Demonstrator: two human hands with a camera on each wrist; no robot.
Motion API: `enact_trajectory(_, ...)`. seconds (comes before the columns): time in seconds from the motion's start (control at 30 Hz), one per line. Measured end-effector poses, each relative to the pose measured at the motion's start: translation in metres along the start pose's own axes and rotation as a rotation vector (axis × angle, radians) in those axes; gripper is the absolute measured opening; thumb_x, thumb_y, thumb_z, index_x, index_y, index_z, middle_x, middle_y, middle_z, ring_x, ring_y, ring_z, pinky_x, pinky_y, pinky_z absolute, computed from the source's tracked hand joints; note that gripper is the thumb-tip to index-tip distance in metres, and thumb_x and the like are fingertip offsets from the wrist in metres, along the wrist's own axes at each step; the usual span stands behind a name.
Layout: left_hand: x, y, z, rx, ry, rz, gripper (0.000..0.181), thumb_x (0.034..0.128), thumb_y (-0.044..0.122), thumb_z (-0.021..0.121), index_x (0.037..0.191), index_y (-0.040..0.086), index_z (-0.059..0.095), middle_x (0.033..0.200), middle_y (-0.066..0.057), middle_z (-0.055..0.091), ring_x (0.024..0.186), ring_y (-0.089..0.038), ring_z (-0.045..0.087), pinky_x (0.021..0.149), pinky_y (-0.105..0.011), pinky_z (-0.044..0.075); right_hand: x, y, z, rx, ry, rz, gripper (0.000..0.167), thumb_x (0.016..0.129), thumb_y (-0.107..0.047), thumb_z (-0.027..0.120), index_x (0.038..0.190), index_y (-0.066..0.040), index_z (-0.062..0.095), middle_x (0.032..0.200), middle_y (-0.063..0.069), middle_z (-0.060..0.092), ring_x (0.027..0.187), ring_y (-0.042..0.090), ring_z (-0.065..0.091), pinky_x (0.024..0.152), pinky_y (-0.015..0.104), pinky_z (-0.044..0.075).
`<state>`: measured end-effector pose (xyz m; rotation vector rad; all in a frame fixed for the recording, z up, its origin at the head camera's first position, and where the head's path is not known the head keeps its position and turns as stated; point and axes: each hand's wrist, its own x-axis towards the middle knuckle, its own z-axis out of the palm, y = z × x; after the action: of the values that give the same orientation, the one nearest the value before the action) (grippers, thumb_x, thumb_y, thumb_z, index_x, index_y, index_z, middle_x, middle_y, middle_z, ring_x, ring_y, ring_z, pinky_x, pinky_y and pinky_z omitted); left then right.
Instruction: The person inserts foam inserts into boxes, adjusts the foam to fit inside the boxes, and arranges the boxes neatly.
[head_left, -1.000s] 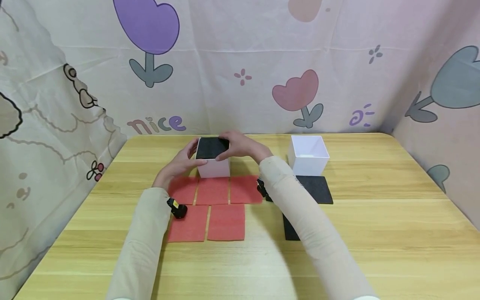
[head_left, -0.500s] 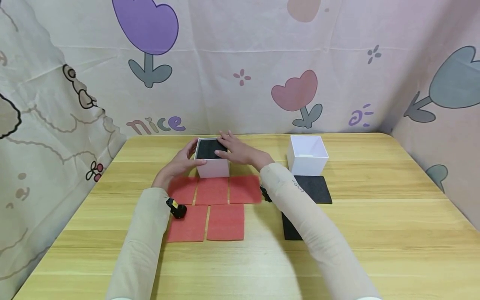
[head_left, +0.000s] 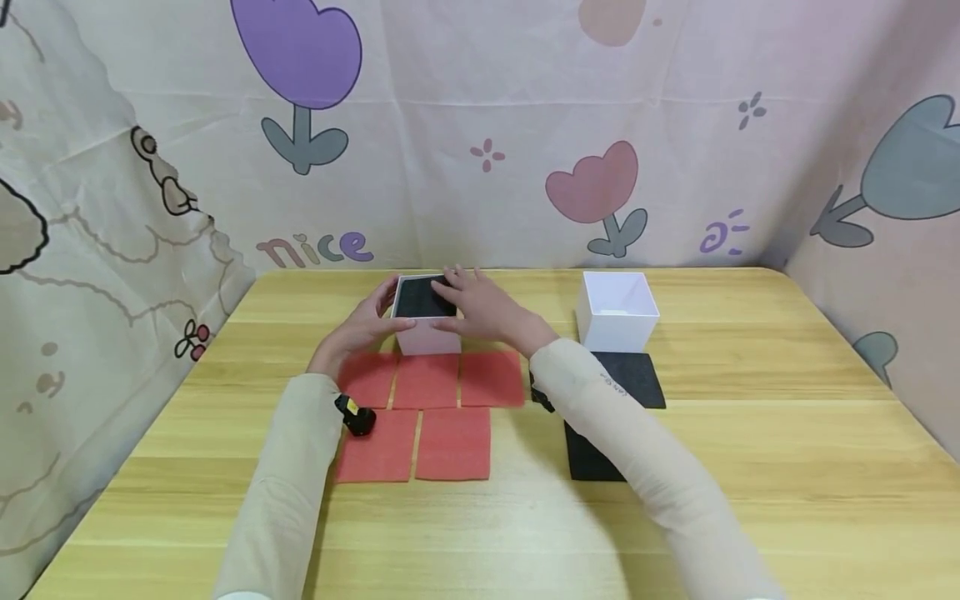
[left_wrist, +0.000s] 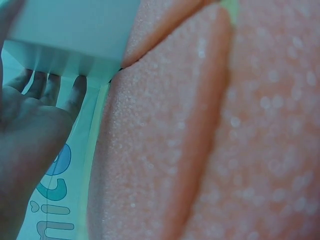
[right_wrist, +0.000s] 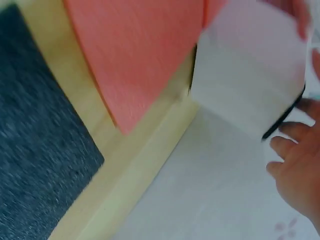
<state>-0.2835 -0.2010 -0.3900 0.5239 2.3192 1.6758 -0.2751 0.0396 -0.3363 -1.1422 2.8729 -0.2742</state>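
Observation:
On the left part of the table stands a white box (head_left: 429, 338) with a black felt square (head_left: 420, 297) at its mouth. My left hand (head_left: 362, 327) grips the box's left side, thumb along the front rim and fingers behind. My right hand (head_left: 487, 308) lies over the box's right edge, fingers spread on the felt and thumb near the front rim. In the right wrist view a dark strip of felt (right_wrist: 284, 117) shows along the box's rim, close to the fingertips. How deep the felt lies is hidden.
Several red felt squares (head_left: 453, 444) lie in two rows before the box. Black felt squares (head_left: 637, 379) lie to the right, partly under my right forearm. A second white box (head_left: 617, 329) stands upright behind them. A patterned cloth (head_left: 465, 208) hangs along the table's back edge.
My right hand has gone from pinching the black felt's right edge to lying over it with spread fingers, and has shifted slightly right. The felt sits lower in the box. My left hand stays put.

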Motion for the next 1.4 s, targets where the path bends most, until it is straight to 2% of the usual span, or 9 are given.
enact_trajectory(0.2,0.000,0.003,0.000,-0.001,-0.004,-0.003,0.087,0.0901,0.011,0.063,0.155,0.006,0.005,0.160,-0.014,0.011,0.146,-0.030,0.007,0.115,-0.047,0.013,-0.004,-0.012,0.005,-0.168,-0.037,0.007,0.072,0.097,-0.047,0.052,0.150,-0.004,0.031,0.157,0.015,0.020,0.145,0.027,0.013,0.116,0.050,0.007)
enact_trajectory(0.5,-0.001,0.004,0.001,-0.014,-0.010,-0.012,0.088,0.0904,0.008,0.061,0.155,0.006,0.003,0.160,-0.014,0.008,0.146,-0.031,0.006,0.115,-0.048,0.015,0.000,-0.018,0.004,-0.291,-0.043,-0.003,0.064,0.097,-0.044,0.054,0.148,-0.009,0.039,0.154,0.010,0.031,0.143,0.024,0.023,0.115,0.052,0.012)
enact_trajectory(0.6,0.000,0.004,0.000,-0.028,-0.014,-0.027,0.089,0.0905,0.009,0.062,0.155,0.007,0.002,0.160,-0.013,0.007,0.146,-0.030,0.006,0.114,-0.048,0.017,0.004,-0.023,0.003,-0.290,-0.030,-0.039,0.062,0.096,-0.040,0.058,0.147,-0.008,0.041,0.152,0.011,0.035,0.141,0.026,0.028,0.115,0.046,0.017)
enact_trajectory(0.8,-0.001,0.003,0.000,-0.016,0.000,-0.042,0.089,0.0899,0.014,0.064,0.156,0.011,0.004,0.160,-0.010,0.009,0.146,-0.027,0.007,0.114,-0.048,0.017,0.011,-0.033,0.005,-0.223,-0.039,-0.114,0.064,0.094,-0.033,0.063,0.146,-0.004,0.040,0.152,0.016,0.034,0.138,0.028,0.035,0.109,0.036,0.033)
enact_trajectory(1.0,-0.001,0.002,0.001,0.010,0.005,-0.036,0.091,0.0889,0.017,0.065,0.156,0.012,0.005,0.160,-0.009,0.009,0.146,-0.028,0.006,0.113,-0.049,0.019,0.016,-0.038,0.007,-0.274,-0.055,-0.100,0.064,0.095,-0.034,0.062,0.147,-0.004,0.039,0.152,0.014,0.035,0.137,0.025,0.037,0.105,0.035,0.037)
enact_trajectory(1.17,0.000,0.001,0.001,-0.008,0.001,-0.027,0.090,0.0887,0.016,0.065,0.156,0.013,0.006,0.160,-0.009,0.010,0.146,-0.027,0.007,0.114,-0.049,0.017,0.019,-0.040,0.004,-0.263,-0.094,-0.070,0.064,0.095,-0.034,0.061,0.148,-0.006,0.038,0.152,0.012,0.035,0.138,0.023,0.036,0.104,0.036,0.039)
enact_trajectory(1.4,0.000,0.000,0.000,-0.022,-0.002,-0.014,0.088,0.0888,0.013,0.064,0.156,0.012,0.007,0.160,-0.010,0.012,0.146,-0.027,0.008,0.115,-0.048,0.015,0.022,-0.041,0.005,-0.248,-0.106,-0.059,0.060,0.096,-0.033,0.061,0.147,-0.008,0.041,0.151,0.011,0.037,0.136,0.022,0.039,0.103,0.037,0.040)
